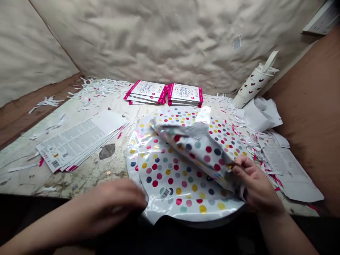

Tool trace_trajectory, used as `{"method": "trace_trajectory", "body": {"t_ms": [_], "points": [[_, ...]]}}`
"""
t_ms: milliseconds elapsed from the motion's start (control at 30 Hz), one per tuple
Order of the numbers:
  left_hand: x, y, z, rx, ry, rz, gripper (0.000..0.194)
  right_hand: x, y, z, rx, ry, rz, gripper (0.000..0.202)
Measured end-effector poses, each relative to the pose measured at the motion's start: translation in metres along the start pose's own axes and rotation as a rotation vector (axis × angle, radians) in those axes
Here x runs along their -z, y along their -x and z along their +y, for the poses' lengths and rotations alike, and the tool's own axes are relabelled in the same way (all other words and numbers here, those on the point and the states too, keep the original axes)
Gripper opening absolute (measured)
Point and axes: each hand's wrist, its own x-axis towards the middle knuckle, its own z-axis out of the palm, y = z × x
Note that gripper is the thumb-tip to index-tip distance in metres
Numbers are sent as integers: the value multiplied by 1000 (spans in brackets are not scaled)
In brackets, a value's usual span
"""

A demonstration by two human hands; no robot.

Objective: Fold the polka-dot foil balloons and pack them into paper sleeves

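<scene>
A round polka-dot foil balloon (172, 177), white with coloured spots and a small barcode, lies flat at the table's front edge, apparently on top of others like it. My right hand (256, 182) pinches the edge of a folded-over foil flap (198, 152), lifted above the flat foil and slightly blurred. At the near left rim, my left hand (119, 202) is curled with its fingertips closed on the foil's edge; part of its fingers is hidden and smeared.
Two stacks of pink-and-white printed packets, the left stack (147, 91) and the right stack (185, 94), stand at the back. Printed card sleeves (79, 141) lie left, more sleeves (289, 170) right. A heart-patterned tumbler (253, 85) leans among paper shreds (98, 86).
</scene>
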Motion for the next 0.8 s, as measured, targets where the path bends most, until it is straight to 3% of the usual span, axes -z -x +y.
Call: {"method": "trace_trajectory", "body": {"t_ms": [67,133,200,233,300,400,433,500,567,633,733,800], "points": [[10,-14,-14,32,-91,163,56,-9,18,-5,71,178,-181,14],[11,-33,-29,9,-187,213,77,-15,35,-1,177,404,-390,8],[2,-49,-42,-107,-213,61,68,-13,45,12,313,692,-525,38],[-5,-54,-47,-178,-194,-50,58,-8,47,22,373,848,-523,55],[-20,-57,-54,-278,-110,-195,47,8,46,40,430,1128,-358,72],[-35,-53,-62,-303,32,-204,44,34,37,54,421,1380,37,62],[-36,-51,-64,-295,54,-192,44,39,35,53,437,1426,100,57],[-37,-50,-64,-297,47,-177,45,42,33,44,524,1438,35,48],[-35,-51,-59,-295,-9,-150,49,37,36,28,568,1325,-197,42],[-34,-51,-52,-292,-59,-131,55,30,40,14,483,1158,-361,36],[-30,-50,-40,-324,-51,-220,61,24,47,7,355,1043,-334,28],[-27,-49,-36,-312,-11,-292,59,23,49,14,446,1097,-294,36]]}}
